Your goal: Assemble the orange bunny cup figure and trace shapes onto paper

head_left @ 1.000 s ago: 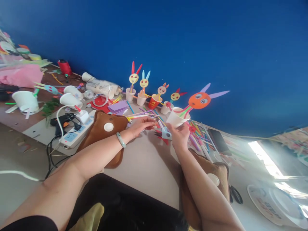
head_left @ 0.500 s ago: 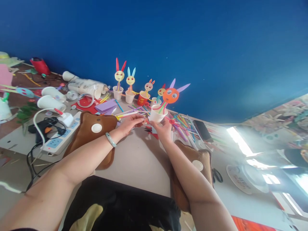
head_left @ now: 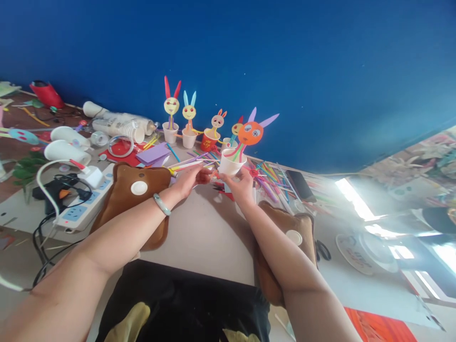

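Observation:
My right hand (head_left: 242,186) is closed around the lower part of a white paper cup (head_left: 230,166), which is held up above the table. Out of the cup rises an orange round paper face (head_left: 251,133) with googly eyes and two lilac ears, on striped stems of green and pink. My left hand (head_left: 192,180), a bracelet (head_left: 162,204) on its wrist, is just left of the cup with its fingers curled together. A small orange piece (head_left: 214,175) shows by its fingertips; whether they grip it I cannot make out.
Several similar cup figures, one in a red cup (head_left: 210,141), stand along the blue wall. Coloured pipe cleaners (head_left: 272,178) lie behind my hands. Brown cushions (head_left: 123,190) flank my arms. At left are a power strip (head_left: 76,209) and paper cups (head_left: 66,152); scissors (head_left: 323,250) lie right.
My left hand's fingers have curled in more and turned slightly. The cup stays in my right hand, nearly where it was. The whole view has shifted slightly.

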Demonstrator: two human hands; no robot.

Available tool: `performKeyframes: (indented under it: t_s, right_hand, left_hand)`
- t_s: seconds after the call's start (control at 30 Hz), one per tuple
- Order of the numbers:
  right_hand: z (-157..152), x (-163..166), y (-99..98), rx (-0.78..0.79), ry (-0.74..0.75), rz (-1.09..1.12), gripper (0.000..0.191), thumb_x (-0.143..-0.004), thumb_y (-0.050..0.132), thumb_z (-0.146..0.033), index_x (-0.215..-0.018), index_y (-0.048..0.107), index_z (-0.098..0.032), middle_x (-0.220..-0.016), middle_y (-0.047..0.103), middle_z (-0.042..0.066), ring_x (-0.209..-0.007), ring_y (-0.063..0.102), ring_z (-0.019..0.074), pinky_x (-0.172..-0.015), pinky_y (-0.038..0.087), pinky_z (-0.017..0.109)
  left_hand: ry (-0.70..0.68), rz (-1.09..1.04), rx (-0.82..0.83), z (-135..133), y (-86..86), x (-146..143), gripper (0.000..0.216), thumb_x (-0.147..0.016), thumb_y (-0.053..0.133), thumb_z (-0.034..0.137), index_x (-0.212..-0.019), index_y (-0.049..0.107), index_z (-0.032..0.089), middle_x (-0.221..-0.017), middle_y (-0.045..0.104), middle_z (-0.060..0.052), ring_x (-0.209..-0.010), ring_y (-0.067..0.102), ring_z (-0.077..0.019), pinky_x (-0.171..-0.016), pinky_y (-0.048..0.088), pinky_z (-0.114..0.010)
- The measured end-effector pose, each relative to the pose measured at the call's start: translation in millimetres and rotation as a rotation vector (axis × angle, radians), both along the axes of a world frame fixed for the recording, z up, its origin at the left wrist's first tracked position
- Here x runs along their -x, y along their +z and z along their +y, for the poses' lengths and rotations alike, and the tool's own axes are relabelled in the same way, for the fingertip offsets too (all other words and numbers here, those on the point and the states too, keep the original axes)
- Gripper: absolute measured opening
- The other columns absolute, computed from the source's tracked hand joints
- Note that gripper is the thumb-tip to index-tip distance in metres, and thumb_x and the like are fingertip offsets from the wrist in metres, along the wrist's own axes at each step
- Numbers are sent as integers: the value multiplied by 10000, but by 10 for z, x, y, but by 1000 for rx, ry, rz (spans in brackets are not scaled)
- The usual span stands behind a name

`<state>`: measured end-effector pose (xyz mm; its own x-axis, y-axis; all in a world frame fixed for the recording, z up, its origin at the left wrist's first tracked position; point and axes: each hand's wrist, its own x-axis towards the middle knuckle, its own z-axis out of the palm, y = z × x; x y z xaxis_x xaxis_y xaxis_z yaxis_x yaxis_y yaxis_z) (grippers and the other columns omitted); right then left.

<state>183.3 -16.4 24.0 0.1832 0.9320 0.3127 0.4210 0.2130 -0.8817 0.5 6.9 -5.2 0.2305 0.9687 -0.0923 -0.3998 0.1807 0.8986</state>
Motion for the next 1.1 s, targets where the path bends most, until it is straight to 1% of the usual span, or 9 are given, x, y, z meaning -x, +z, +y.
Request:
performKeyframes:
  t_s: [0.13,0.3,0.43,0.53,0.67,0.73,0.83,0.97,1.1]
  right_hand:
    - [-13,7,4,-20,-7,-27,490,-655,804,-521,-964,702,-155,-924,743,76,-863,633,242,-792,494,359]
    - [19,-3,-42,-24,21,-36,510,-655,799,-537,-976,700,-153,-923,746,75,-870,641,243,-803,499,365]
    - [62,-11,-109,-23,35,-28,515,-650,805,-551,-966,701,-158,-935,755,82,-869,664,252,-820,515,389]
    - [56,-3,-119,-44,64,-22,492,-664,801,-533,-974,707,-162,-954,761,92,-877,683,267,-846,527,426]
    - [30,-2,-60,-23,-17,-80,421,-677,811,-500,-949,725,-190,-939,761,111,-868,684,296,-852,537,489]
    - [14,-5,-18,-25,-19,-77,382,-679,809,-484,-920,721,-200,-922,757,111,-860,683,296,-844,544,488]
    - [-16,5,21,9,-23,-62,431,-657,819,-480,-934,715,-167,-923,758,115,-868,689,299,-837,540,476]
    - [-24,34,-2,49,18,-30,476,-625,819,-474,-958,719,-148,-956,767,101,-906,686,293,-858,522,445]
    - [-34,70,-16,80,45,-34,485,-601,825,-466,-956,730,-148,-929,765,88,-909,676,289,-848,523,425]
  left_hand:
    - [-39,1,-62,-47,60,20,418,-745,782,522,-931,737,151,-768,709,-28,-736,654,-147,-768,496,-297]
    - [-12,-19,-78,-51,98,34,413,-694,830,489,-913,722,157,-759,695,-11,-727,641,-128,-751,496,-288]
    - [12,-36,-72,-24,86,30,406,-656,861,461,-892,729,159,-743,691,-5,-715,634,-119,-719,485,-274]
    - [3,-74,-98,-20,73,23,386,-653,868,437,-881,726,161,-766,702,-9,-724,638,-118,-725,484,-273]
    - [-11,-66,-77,7,53,19,351,-669,861,404,-885,736,158,-774,705,-17,-716,638,-121,-749,489,-296]
    - [-12,-64,-86,14,49,17,333,-684,855,392,-894,742,160,-798,711,-20,-722,640,-122,-761,489,-302]
    - [-19,-64,-72,-6,58,16,341,-682,861,392,-909,749,163,-808,717,-22,-731,647,-124,-756,485,-294]
    - [-49,-80,-77,-23,70,24,395,-670,873,417,-952,757,167,-840,732,-30,-751,658,-125,-743,485,-278]
    - [-46,-134,-80,-8,68,23,443,-628,899,469,-910,752,161,-815,728,-22,-729,657,-113,-720,490,-260]
